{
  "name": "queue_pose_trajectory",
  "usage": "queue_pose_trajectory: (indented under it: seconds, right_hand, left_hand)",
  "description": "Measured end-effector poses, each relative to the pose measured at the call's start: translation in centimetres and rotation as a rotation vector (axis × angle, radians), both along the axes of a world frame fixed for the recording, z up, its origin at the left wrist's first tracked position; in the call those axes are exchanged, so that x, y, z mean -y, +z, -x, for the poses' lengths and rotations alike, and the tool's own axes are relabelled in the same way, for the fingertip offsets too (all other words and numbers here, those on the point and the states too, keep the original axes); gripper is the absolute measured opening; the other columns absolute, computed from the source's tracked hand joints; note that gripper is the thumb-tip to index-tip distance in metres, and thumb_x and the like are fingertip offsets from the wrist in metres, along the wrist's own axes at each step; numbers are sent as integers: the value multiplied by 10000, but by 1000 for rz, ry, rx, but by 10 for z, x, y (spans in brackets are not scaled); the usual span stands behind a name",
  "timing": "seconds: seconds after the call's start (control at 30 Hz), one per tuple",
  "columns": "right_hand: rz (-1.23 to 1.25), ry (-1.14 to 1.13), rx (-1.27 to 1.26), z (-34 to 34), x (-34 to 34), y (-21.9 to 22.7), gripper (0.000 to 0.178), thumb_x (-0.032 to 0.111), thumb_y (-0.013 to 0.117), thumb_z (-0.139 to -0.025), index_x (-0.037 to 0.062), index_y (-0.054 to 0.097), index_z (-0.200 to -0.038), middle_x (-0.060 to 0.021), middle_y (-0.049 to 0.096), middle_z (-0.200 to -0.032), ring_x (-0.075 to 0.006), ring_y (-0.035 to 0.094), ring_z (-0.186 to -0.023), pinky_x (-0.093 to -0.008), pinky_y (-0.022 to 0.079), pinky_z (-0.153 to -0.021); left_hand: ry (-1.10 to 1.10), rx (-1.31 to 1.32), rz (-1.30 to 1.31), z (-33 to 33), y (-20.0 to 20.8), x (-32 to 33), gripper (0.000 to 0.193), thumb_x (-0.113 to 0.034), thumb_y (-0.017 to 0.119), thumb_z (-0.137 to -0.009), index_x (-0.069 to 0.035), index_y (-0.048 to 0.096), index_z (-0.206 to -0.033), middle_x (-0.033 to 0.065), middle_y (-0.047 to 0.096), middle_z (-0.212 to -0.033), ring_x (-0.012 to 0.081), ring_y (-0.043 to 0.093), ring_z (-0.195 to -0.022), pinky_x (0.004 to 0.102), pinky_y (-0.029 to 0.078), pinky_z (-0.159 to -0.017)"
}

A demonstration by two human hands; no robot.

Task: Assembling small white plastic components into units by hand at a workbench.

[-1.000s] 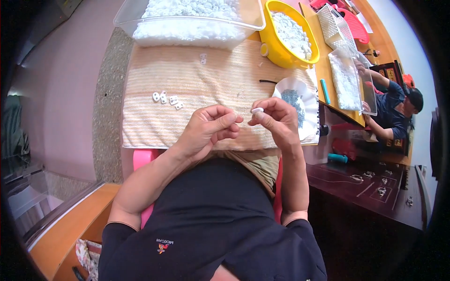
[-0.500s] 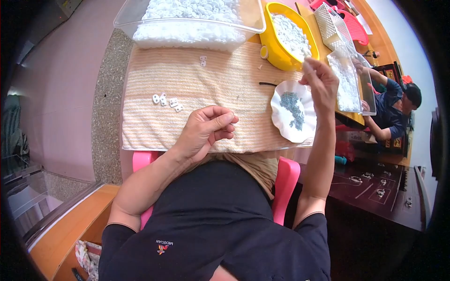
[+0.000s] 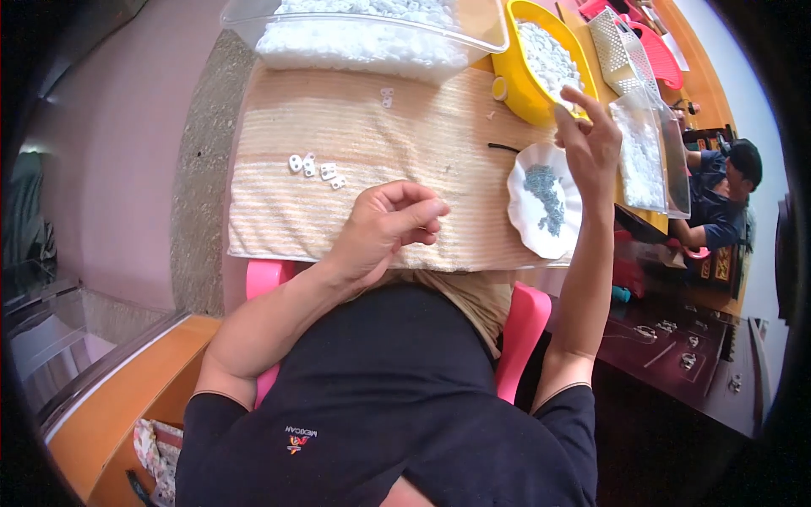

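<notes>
While yellow basin (image 3: 522,91), long axis approx. fore-aft, is overlapped at near end by R hand (image 3: 592,139) w/ fingers parted, L hand (image 3: 389,226) is held well apart, curled, grip unclear.

pink chair (image 3: 523,338) | white perforated basket (image 3: 623,52) | co-worker in dark cap (image 3: 746,158) | patterned cloth (image 3: 155,449), perhaps
</notes>
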State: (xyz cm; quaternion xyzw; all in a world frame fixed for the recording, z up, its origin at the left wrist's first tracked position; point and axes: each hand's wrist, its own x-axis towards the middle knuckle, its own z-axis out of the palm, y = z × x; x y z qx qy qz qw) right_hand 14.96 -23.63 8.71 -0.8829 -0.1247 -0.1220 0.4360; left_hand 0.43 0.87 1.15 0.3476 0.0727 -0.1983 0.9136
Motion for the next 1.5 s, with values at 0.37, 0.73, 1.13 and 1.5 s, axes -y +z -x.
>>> queue_pose_trajectory:
  seconds: [0.37, 0.73, 1.13, 1.5]
  right_hand:
    - [111, 427, -223, 67, -76, -46, 215, -10, 685, -791, 9, 657, -1003, -30, 632, -850, -71, 500, -612, -229, 418, -554]
    - [172, 597, -151, 67, -126, -51, 189, 21, 674, -786, -3, 659, -973, -80, 646, -871, -167, 596, -649, -283, 475, -589]
    - [615, 755, -19, 66, -175, -65, 155, 181, 623, -816, 86, 682, -923, -84, 638, -927, -306, 646, -776, -405, 518, -670]
    - [380, 607, 9, 66, -145, -73, 64, 61, 597, -815, 43, 610, -875, -116, 602, -832, -278, 616, -715, -376, 490, -631]
  left_hand:
    - [-332, 376, -222, 16, 6, 12, 132, -94, 742, -814, -1, 681, -885, 9, 666, -800, 57, 599, -749, 208, 486, -681]
    - [-484, 470, -169, 21, 17, 6, 130, -58, 752, -789, -10, 680, -886, 19, 687, -821, 81, 629, -776, 238, 503, -707]
    - [-475, 674, -235, 21, 23, 3, 135, -82, 769, -769, -40, 680, -862, 39, 686, -783, 101, 639, -750, 265, 514, -673]
    - [-405, 556, -195, 17, 19, 3, 88, -33, 709, -812, -1, 676, -887, 17, 678, -827, 83, 619, -806, 254, 508, -729]
